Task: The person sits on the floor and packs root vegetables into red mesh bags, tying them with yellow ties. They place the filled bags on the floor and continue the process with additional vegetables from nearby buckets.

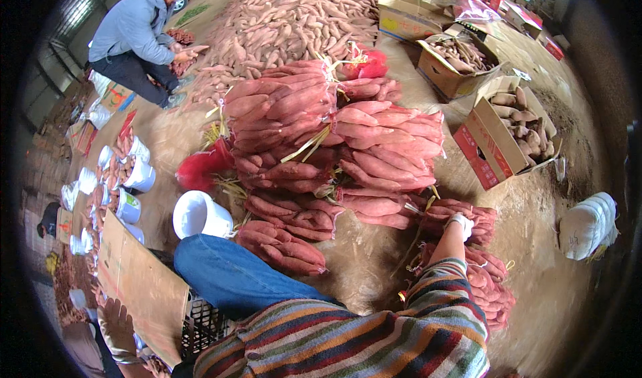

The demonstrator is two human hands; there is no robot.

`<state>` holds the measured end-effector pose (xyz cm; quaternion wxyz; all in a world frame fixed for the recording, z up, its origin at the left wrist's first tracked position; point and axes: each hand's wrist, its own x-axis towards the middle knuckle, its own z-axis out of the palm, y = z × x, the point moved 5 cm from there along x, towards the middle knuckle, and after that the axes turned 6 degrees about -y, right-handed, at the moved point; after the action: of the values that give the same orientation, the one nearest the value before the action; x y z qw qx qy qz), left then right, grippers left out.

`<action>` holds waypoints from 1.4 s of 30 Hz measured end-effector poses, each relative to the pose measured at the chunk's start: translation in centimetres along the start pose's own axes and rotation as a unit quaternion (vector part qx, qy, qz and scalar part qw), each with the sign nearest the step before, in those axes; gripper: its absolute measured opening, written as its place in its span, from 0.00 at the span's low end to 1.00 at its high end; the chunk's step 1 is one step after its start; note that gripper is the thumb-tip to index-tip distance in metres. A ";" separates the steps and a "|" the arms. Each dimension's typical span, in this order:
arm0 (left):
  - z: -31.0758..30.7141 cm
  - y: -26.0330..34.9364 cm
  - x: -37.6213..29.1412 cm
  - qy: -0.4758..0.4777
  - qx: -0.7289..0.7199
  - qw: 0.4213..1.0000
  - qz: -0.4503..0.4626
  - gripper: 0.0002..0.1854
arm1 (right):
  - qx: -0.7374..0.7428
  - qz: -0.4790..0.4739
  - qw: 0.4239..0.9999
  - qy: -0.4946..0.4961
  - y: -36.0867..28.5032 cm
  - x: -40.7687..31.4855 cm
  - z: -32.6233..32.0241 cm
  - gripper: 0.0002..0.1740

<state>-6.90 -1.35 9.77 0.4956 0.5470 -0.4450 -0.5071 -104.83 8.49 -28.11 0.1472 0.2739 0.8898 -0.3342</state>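
My right hand [462,226], in a white glove, reaches down onto a red mesh bag of sweet potatoes [484,222]; its fingertips are hidden, so its grip cannot be told. Another filled bag [486,288] lies just below it. At the lower left my left hand [117,323], in a soiled glove, is held up beside a flattened cardboard sheet [143,277] with its fingers apart and nothing in them. Filled mesh bags [286,102], some with yellowish ties, are stacked before me. A smaller bag [281,247] lies near my bent knee.
An empty white bucket [200,217] stands left of the bags, with more buckets [129,206] beyond. Loose sweet potatoes [296,22] form a large heap ahead. A co-worker [133,32] crouches there. Open cartons [489,137] and a white bundle [587,225] are at right.
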 end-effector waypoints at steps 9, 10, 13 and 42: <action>-0.8 -1.7 2.0 -0.087 0.000 0.996 -0.029 0.38 | -0.015 -0.034 0.999 -0.020 0.2 -1.7 2.2 0.35; -2.0 -2.2 1.9 -0.044 -0.032 0.998 -0.041 0.38 | -0.018 -0.076 0.997 0.004 -1.0 -3.8 2.0 0.34; -5.0 -3.5 1.2 0.084 -0.092 0.989 -0.080 0.38 | 0.176 -0.369 0.912 0.032 -5.6 -13.9 2.2 0.22; -21.4 -20.8 -15.1 0.633 0.143 0.757 -0.078 0.27 | -0.295 -0.735 0.236 -0.563 25.9 -99.8 16.3 0.51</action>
<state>12.68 17.92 -9.27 0.5391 0.8405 -0.0530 -0.0131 -7.86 -25.08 -8.99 0.3712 -0.8210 0.4265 -0.0785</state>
